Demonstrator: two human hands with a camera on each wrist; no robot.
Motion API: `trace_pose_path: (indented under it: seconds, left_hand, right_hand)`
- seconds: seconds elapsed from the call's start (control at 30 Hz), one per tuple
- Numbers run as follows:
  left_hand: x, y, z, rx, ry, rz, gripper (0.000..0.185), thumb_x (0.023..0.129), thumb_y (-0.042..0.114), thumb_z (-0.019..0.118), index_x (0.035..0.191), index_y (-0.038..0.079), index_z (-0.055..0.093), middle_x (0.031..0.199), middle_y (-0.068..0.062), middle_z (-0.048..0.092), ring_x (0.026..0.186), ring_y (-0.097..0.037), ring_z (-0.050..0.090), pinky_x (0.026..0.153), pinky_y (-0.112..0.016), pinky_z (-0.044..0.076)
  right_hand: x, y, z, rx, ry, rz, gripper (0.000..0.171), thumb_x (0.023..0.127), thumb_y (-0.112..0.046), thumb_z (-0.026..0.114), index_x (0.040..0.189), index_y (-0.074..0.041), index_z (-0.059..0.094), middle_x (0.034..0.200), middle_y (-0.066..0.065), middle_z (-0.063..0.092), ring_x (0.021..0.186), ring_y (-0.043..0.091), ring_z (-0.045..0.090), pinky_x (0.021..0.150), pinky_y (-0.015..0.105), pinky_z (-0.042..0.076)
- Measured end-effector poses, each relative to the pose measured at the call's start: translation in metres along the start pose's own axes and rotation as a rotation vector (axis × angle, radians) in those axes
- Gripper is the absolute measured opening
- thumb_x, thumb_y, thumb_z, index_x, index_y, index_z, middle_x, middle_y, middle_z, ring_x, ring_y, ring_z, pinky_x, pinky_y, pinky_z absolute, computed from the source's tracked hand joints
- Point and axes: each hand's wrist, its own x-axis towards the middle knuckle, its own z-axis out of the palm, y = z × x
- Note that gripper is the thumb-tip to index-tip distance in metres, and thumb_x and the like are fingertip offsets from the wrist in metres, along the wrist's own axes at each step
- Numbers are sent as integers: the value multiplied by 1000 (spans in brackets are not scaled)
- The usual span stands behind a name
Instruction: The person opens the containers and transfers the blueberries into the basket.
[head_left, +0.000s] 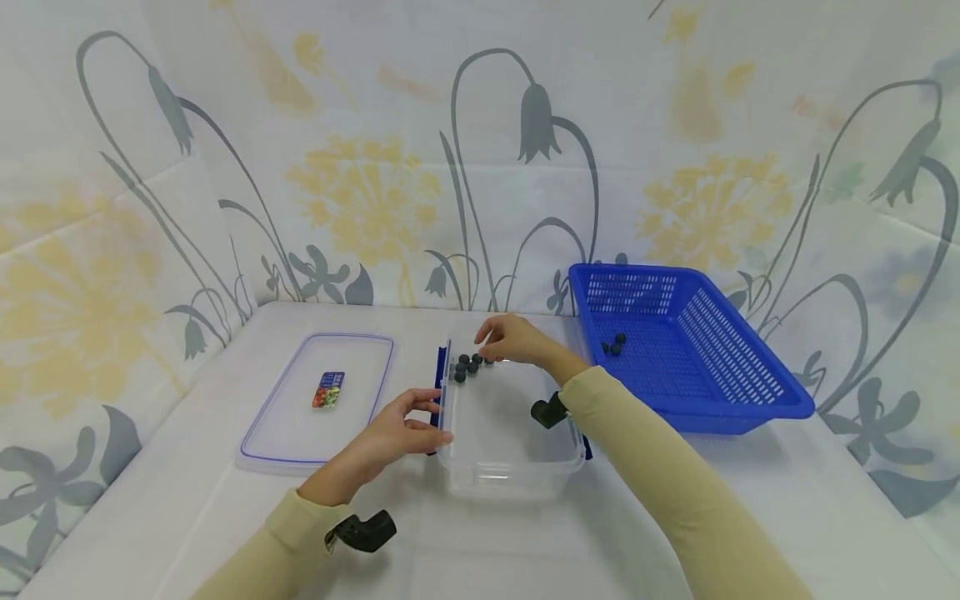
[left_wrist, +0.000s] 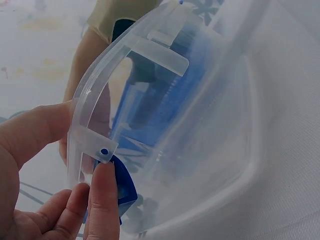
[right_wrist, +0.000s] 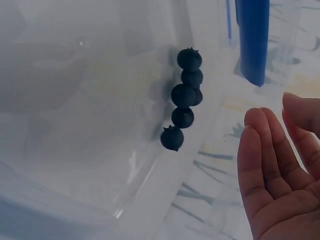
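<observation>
A clear plastic container (head_left: 506, 475) with blue side latches stands in the middle of the table. My left hand (head_left: 393, 429) grips its left rim, thumb on top and fingers at the outer side, by a blue latch (left_wrist: 125, 185). Several blueberries (right_wrist: 183, 95) lie in a row along one inner edge, at the far left in the head view. Over that far end hovers my right hand (head_left: 519, 340), its fingers (right_wrist: 251, 155) loosely bent with nothing between them in the right wrist view.
To the right stands a blue plastic basket (head_left: 765, 400) with a few blueberries (head_left: 617, 345) in it. A clear lid (head_left: 281, 437) with a blue seal line and a colourful label (head_left: 327, 392) lies on the left. Behind the table hangs a flower-patterned cloth (head_left: 375, 100).
</observation>
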Motion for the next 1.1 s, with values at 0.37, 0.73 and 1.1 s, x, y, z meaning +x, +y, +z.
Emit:
trace_pose_path:
  seconds: [0.37, 0.73, 1.1]
  left_hand:
    - [1, -2, -3, -3, -8, 12, 67, 81, 11, 73, 137, 3, 37, 123, -14, 43, 91, -19, 58, 80, -35, 53]
    - [1, -3, -2, -23, -23, 29, 68, 80, 9, 73, 137, 1, 36, 123, -15, 43, 91, -19, 57, 80, -35, 53]
    - [2, -4, -1, -18, -25, 22, 68, 80, 11, 74, 137, 2, 37, 123, -14, 43, 91, -19, 57, 81, -35, 53]
  right_hand:
    - [15, 4, 25, -135, -28, 23, 21, 83, -2, 66, 104, -1, 64, 80, 5, 62, 70, 16, 56, 65, 26, 49]
    - [17, 3, 40, -319, -95, 20, 28, 80, 2, 66, 107, -3, 65, 84, 4, 59, 76, 16, 53, 69, 25, 47]
    - [17, 3, 52, -367, -152, 13, 19, 77, -5, 73, 95, -7, 67, 83, 2, 57, 77, 16, 52, 66, 24, 47]
